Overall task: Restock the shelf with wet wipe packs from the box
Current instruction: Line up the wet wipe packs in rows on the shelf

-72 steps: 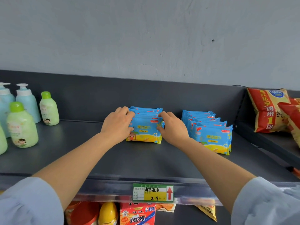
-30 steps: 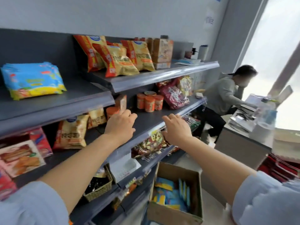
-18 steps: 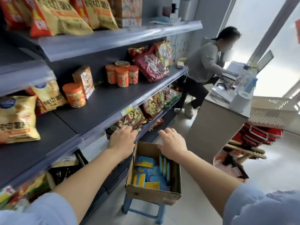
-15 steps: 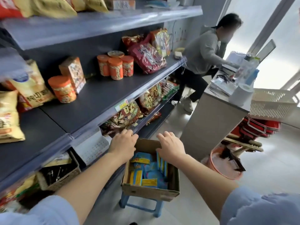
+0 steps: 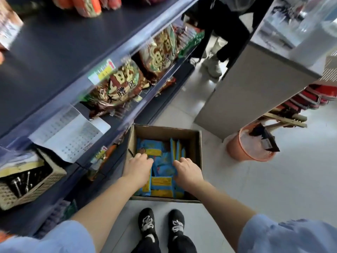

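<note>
An open cardboard box [image 5: 198, 148] stands on the floor in front of my feet, beside the base of the dark shelf unit [image 5: 54, 52]. Inside lie several blue and yellow wet wipe packs [image 5: 161, 182], some flat, some on edge. Both my hands are down in the box. My left hand [image 5: 139, 168] is at the left side of the packs, my right hand [image 5: 187, 171] at the right, with a few packs between them. The fingers of both bend down among the packs and their tips are hidden, so a grip cannot be made out.
Snack bags [image 5: 118, 84] fill the lower shelves on the left, and a wicker basket [image 5: 27, 183] sits low down. A grey counter [image 5: 255, 79] and an orange bucket [image 5: 249, 150] stand to the right. Another person's legs [image 5: 218, 33] are beyond the box. My shoes [image 5: 145, 223] are just behind it.
My hands left the stacked packs on the upper shelf, and my view swung right and down. Both hands dropped from above the box into it, among the packs.
</note>
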Action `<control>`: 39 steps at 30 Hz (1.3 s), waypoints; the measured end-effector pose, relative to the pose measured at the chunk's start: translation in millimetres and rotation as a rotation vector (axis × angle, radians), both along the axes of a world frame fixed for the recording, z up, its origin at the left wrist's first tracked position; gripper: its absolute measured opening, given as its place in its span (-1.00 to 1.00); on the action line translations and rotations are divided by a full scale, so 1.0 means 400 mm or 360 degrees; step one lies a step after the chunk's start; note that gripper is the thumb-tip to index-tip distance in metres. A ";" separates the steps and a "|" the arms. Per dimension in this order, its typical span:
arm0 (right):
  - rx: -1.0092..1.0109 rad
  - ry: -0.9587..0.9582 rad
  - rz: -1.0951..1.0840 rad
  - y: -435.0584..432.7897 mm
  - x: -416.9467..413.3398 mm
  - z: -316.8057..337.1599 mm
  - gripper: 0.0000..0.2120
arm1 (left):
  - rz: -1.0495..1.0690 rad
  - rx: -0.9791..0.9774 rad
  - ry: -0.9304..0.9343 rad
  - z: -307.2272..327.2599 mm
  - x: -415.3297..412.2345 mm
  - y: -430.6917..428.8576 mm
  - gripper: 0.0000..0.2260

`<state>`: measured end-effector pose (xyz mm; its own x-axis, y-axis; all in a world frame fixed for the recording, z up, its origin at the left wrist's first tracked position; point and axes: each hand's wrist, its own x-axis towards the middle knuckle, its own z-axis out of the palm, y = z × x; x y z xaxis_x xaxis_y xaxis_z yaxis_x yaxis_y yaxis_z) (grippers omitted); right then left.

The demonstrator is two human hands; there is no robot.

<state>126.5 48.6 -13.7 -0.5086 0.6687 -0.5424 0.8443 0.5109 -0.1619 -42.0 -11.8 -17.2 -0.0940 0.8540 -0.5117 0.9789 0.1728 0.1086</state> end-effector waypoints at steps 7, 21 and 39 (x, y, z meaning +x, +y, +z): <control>-0.0293 -0.0074 0.0017 0.007 -0.001 -0.200 -0.66 | 0.0150 -0.0366 -0.0103 -0.190 0.022 0.026 -0.66; -0.0498 0.0191 -0.0432 0.036 -0.021 -0.295 -0.66 | 0.0380 -0.0433 -0.0059 -0.340 0.016 0.070 -0.46; 0.0011 0.0198 0.0408 0.017 -0.040 -0.284 -0.45 | -0.0132 -0.0481 -0.0030 -0.279 -0.038 0.046 -0.80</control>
